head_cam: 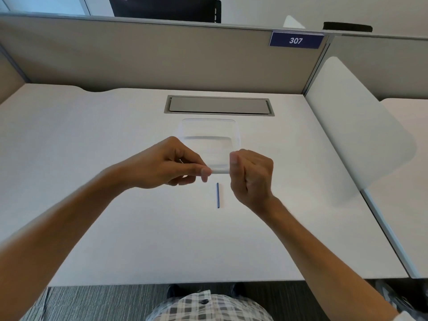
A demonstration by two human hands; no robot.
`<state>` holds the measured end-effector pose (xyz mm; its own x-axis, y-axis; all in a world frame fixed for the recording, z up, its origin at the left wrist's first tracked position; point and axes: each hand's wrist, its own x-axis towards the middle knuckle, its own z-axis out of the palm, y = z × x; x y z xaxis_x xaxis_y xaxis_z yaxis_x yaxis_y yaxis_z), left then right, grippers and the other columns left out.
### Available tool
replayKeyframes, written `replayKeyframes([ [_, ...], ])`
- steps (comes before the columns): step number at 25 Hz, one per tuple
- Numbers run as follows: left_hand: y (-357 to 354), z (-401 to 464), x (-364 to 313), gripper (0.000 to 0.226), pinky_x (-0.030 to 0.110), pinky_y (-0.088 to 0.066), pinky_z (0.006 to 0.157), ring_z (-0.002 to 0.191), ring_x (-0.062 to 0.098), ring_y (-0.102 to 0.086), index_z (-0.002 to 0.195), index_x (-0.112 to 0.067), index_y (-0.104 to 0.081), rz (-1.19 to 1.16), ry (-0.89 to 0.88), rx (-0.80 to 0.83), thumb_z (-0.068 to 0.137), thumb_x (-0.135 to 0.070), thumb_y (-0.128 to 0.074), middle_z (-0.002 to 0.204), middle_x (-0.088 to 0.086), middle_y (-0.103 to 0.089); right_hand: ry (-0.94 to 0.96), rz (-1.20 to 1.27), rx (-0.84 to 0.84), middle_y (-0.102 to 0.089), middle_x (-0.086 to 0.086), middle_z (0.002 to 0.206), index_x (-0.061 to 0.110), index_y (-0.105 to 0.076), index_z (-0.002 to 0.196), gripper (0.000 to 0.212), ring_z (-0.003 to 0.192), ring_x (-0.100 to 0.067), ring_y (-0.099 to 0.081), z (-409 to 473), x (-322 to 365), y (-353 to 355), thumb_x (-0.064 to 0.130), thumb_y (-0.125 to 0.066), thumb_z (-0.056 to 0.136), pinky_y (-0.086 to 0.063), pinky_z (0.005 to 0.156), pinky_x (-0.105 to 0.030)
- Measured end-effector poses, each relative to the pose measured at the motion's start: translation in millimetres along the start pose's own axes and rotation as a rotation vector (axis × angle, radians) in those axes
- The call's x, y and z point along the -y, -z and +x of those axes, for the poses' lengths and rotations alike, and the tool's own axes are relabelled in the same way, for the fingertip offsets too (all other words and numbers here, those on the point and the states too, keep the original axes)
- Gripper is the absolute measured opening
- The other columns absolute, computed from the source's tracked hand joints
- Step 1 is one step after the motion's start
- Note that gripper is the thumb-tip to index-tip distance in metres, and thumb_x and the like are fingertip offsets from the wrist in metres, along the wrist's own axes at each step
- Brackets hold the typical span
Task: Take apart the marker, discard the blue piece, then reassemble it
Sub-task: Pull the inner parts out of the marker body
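Both hands hold a white marker [220, 170] level above the desk, and only a short stretch of its barrel shows between them. My left hand [169, 166] pinches one end with thumb and fingers. Around the other end my right hand [251, 173] is closed in a fist. A thin blue piece [218, 195], shaped like a rod, lies on the white desk [115, 216] just below the hands, pointing away from me. Neither hand touches it.
A clear plastic container [209, 128] stands on the desk right behind the hands. Beyond it is a grey cable hatch [218, 105], then the beige partition with a "307" sign [296, 40]. A white divider panel [354, 126] borders the right side.
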<state>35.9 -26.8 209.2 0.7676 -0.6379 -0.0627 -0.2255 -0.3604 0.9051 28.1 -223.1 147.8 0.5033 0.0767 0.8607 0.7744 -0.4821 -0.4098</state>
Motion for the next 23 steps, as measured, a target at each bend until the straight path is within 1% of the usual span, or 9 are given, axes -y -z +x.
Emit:
replayKeyframes([
  [2, -1.6, 0.3, 1.9, 0.027, 0.018, -0.032, 0.048, 0.049, 0.014, -0.034, 0.085, -0.01, -0.076, 0.055, -0.012, -0.032, 0.085, -0.035, -0.066, 0.052, 0.0, -0.047, -0.012, -0.051, 0.017, -0.027, 0.0, 0.047, 0.008, -0.035, 0.05, 0.058, 0.047, -0.017, -0.021, -0.3, -6.4, 0.0, 0.022, -0.034, 0.107, -0.019, 0.045, -0.028],
  [4, -4.2, 2.3, 8.5, 0.027, 0.018, -0.033, 0.049, 0.048, 0.01, -0.038, 0.087, -0.014, -0.076, 0.249, -0.076, -0.186, 0.084, -0.038, -0.064, 0.052, -0.003, -0.052, -0.291, -0.005, 0.079, -0.026, 0.005, 0.049, 0.011, -0.033, 0.055, 0.052, 0.047, -0.017, -0.024, -5.1, -6.1, -2.8, 0.027, -0.042, 0.104, -0.022, 0.046, -0.031],
  [6, -4.2, 3.0, 16.6, 0.029, 0.018, -0.035, 0.051, 0.051, 0.009, -0.048, 0.091, -0.016, -0.076, 0.458, -0.13, -0.326, 0.085, -0.041, -0.064, 0.054, -0.013, -0.057, -0.613, 0.173, 0.147, -0.04, -0.009, 0.047, 0.002, -0.041, 0.057, 0.054, 0.047, -0.017, -0.034, -12.3, -6.1, -6.0, 0.033, -0.049, 0.101, -0.029, 0.048, -0.031],
  [8, -2.9, 1.9, 20.6, 0.031, 0.018, -0.034, 0.053, 0.058, -0.001, -0.054, 0.095, -0.018, -0.076, 0.609, -0.156, -0.391, 0.086, -0.044, -0.061, 0.065, -0.024, -0.06, -0.792, 0.301, 0.196, -0.055, -0.015, 0.053, -0.003, -0.054, 0.06, 0.055, 0.051, -0.016, -0.049, -15.6, -8.7, -5.5, 0.034, -0.05, 0.101, -0.037, 0.053, -0.025],
  [11, -3.9, 0.7, 23.8, 0.035, 0.018, -0.033, 0.053, 0.056, -0.007, -0.051, 0.098, -0.019, -0.075, 0.713, -0.158, -0.391, 0.087, -0.046, -0.057, 0.074, -0.016, -0.068, -0.848, 0.366, 0.281, -0.063, -0.009, 0.059, 0.002, -0.062, 0.064, 0.05, 0.061, -0.032, -0.059, -18.2, -10.7, -2.7, 0.03, -0.05, 0.103, -0.042, 0.059, -0.032],
  [13, -4.8, 1.2, 24.1, 0.033, 0.018, -0.031, 0.052, 0.058, -0.004, -0.053, 0.098, -0.018, -0.076, 0.678, -0.147, -0.369, 0.088, -0.044, -0.058, 0.066, -0.024, -0.059, -0.839, 0.363, 0.305, -0.064, -0.001, 0.062, 0.005, -0.063, 0.068, 0.044, 0.068, -0.041, -0.059, -18.9, -11.0, -0.5, 0.03, -0.05, 0.102, -0.043, 0.061, -0.04],
  [16, -3.1, 2.2, 23.2, 0.031, 0.012, -0.031, 0.049, 0.057, 0.001, -0.052, 0.097, -0.017, -0.076, 0.585, -0.105, -0.352, 0.087, -0.041, -0.06, 0.048, -0.024, -0.05, -0.799, 0.355, 0.336, -0.067, 0.004, 0.072, 0.009, -0.065, 0.081, 0.03, 0.074, -0.028, -0.062, -17.9, -10.3, 4.6, 0.026, -0.052, 0.102, -0.047, 0.064, -0.043],
  [19, -0.9, 2.3, 21.8, 0.034, 0.012, -0.033, 0.049, 0.055, 0.003, -0.051, 0.096, -0.017, -0.076, 0.557, -0.095, -0.353, 0.085, -0.044, -0.059, 0.053, -0.027, -0.055, -0.792, 0.372, 0.372, -0.07, 0.002, 0.082, 0.01, -0.065, 0.089, 0.02, 0.084, -0.019, -0.065, -17.0, -10.1, 8.7, 0.026, -0.056, 0.098, -0.048, 0.071, -0.044],
  [23, -2.2, -0.1, 22.4, 0.034, 0.02, -0.033, 0.05, 0.061, 0.001, -0.053, 0.096, -0.018, -0.076, 0.639, -0.111, -0.361, 0.086, -0.045, -0.058, 0.055, -0.024, -0.053, -0.868, 0.397, 0.379, -0.072, 0.002, 0.089, 0.015, -0.068, 0.095, 0.022, 0.089, -0.013, -0.068, -17.2, -10.0, 10.9, 0.035, -0.057, 0.093, -0.046, 0.073, -0.03],
])
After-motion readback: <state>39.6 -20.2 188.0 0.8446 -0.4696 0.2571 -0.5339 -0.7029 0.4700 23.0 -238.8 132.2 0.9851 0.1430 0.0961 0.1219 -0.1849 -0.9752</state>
